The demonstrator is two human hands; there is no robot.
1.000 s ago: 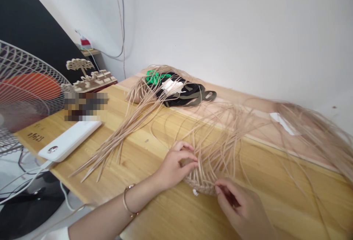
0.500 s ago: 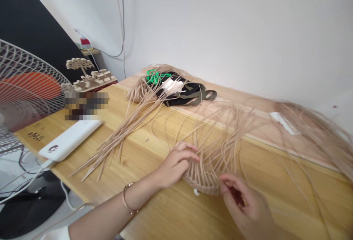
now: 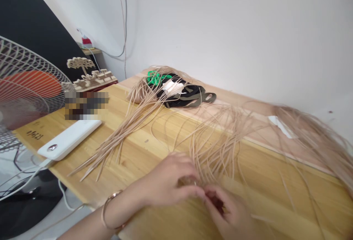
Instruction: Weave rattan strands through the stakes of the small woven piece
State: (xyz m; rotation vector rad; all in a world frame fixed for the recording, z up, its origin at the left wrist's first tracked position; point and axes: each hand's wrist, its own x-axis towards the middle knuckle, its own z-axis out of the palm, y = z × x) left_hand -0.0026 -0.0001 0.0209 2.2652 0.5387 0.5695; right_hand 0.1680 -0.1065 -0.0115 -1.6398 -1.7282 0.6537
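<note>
A half-woven rattan piece shows mainly as its fan of loose tan strips [image 3: 220, 155], spreading away from me over the table; my hands hide most of its woven edge. My left hand [image 3: 173, 181], wearing a bracelet [image 3: 110, 210], curls around the near side of it, with thumb and fingers closed in. Touching its thumb tip are the fingertips of my right hand [image 3: 230, 210], bent into a pinch. A pale rattan strip [image 3: 260, 218] comes out beside the right hand, blurred. What exactly lies between the fingertips is covered.
A bundle of strips [image 3: 116, 140] lies to the left on the wooden table [image 3: 154, 218]. Behind it sits a dark bag [image 3: 190, 96]. More strips [image 3: 317, 137] stand at the right by the wall. A white power bank [image 3: 68, 140] and fan [image 3: 30, 89] are at the left.
My left hand has moved right and toward me, from lying over the strips to meeting my right hand. The right hand has shifted slightly left and down.
</note>
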